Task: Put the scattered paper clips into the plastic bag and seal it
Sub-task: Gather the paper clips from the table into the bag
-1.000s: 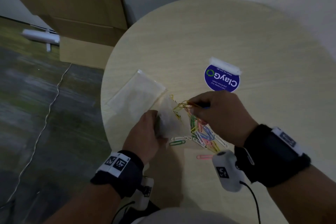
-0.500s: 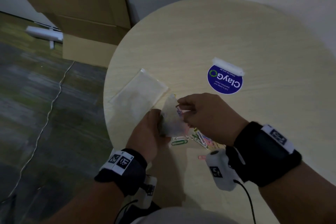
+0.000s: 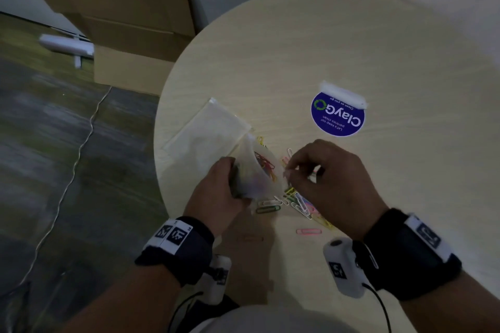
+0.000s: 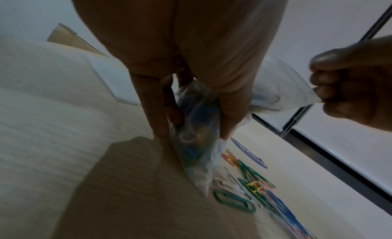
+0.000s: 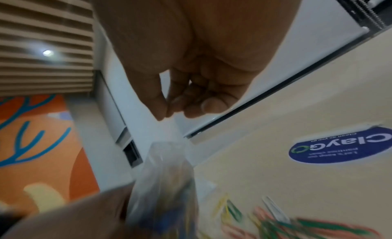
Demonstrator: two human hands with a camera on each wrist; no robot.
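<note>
My left hand [image 3: 230,173] grips a small clear plastic bag [image 3: 258,170] upright on the table, fingers and thumb curled round its lower half [image 4: 197,123]. Coloured paper clips show inside it. My right hand [image 3: 288,173] pinches the rim of the bag's mouth and holds it open toward the right; the left wrist view shows that pinch on the bag's corner. Several loose paper clips [image 3: 297,203] lie on the table just below the right hand, with a green clip [image 3: 267,209] and a pink clip [image 3: 308,231] nearer me. They appear blurred in the right wrist view [image 5: 275,226].
A flat clear plastic sleeve [image 3: 208,132] lies on the round wooden table [image 3: 351,48] left of the bag, near the table's left edge. A blue round sticker [image 3: 338,115] is stuck behind the hands. A cardboard box [image 3: 121,21] and a cable [image 3: 81,143] are on the floor at left.
The right hand carried a bunch of clips into the bag's mouth, let them go inside, and drew back to the right pinching the rim. The left hand kept its grip.
</note>
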